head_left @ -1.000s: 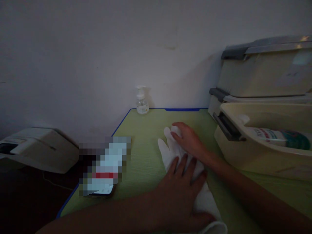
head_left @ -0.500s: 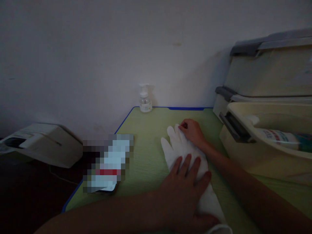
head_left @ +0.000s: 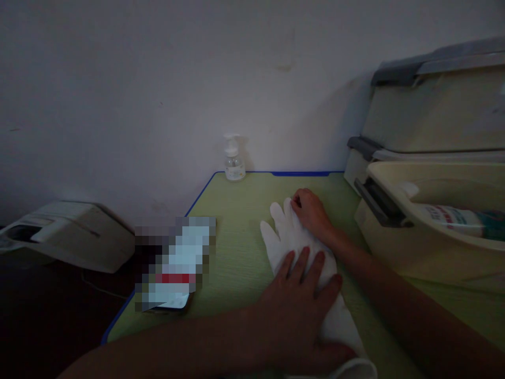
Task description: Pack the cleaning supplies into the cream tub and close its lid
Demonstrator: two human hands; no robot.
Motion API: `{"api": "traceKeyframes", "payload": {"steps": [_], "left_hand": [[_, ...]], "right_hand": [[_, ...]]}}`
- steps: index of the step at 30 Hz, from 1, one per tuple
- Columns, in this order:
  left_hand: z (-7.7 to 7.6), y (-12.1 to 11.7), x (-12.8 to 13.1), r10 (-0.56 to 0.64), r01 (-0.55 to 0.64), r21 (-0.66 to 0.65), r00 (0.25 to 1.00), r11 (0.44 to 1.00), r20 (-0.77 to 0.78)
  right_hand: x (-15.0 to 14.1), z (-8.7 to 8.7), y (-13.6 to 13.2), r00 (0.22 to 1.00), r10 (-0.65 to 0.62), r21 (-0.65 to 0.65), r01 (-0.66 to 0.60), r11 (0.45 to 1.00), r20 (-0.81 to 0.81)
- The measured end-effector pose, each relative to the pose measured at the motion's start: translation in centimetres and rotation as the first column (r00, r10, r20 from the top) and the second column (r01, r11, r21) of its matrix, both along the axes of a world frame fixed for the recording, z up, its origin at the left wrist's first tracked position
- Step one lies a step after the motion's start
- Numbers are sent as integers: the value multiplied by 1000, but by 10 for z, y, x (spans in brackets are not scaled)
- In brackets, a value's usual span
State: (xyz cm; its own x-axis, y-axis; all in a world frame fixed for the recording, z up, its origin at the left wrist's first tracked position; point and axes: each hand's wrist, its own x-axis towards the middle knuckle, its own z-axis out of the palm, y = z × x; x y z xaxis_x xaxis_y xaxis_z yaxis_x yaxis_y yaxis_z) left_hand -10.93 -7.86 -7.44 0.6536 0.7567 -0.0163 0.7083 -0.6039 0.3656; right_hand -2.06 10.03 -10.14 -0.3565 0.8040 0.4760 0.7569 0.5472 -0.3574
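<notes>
A white glove (head_left: 291,236) lies on the green tabletop (head_left: 236,237), fingers pointing away from me and its cuff toward me. My left hand (head_left: 295,318) rests flat across the glove's palm, fingers spread. At the far end, my right hand (head_left: 311,210) is closed in a pinch on one of the glove's fingers. Part of the glove is hidden under both hands, and its open cuff edge shows at the bottom of the view.
A phone (head_left: 183,263), its screen blurred out, lies to the left. At the back stands a clear pump bottle (head_left: 235,166) against the wall. On the right are a cream bin (head_left: 386,252) holding a tube (head_left: 453,217) and stacked lidded boxes (head_left: 434,116). A white appliance (head_left: 87,237) sits beyond the left edge.
Very little differs. The view has shifted slightly; my left hand stays flat on the glove and my right hand keeps its pinch at the glove's finger.
</notes>
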Motion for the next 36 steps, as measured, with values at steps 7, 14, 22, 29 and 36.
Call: {"api": "traceKeyframes", "payload": {"steps": [7,14,22,29,36], "left_hand": [[-2,-1,1,10,-10,23,1000,1000,-1],[-2,0,1,2,-2,9,1000,1000,-12],[-3,0,1,8,-7,32,1000,999,-23],[-4,-3,1,26,-26,54,1000,998,-13],[-4,-2,1,23,-22,56,1000,998,-6]], "right_hand": [[-1,4,-6,994,-7,9,6,1000,113],[-4,13,-14,976,38,32,-46,998,212],[-1,17,-9,931,165,3,-176,984,325],[-1,14,-8,895,193,1,-211,977,401],[-3,18,-17,915,172,6,-187,982,365]]}}
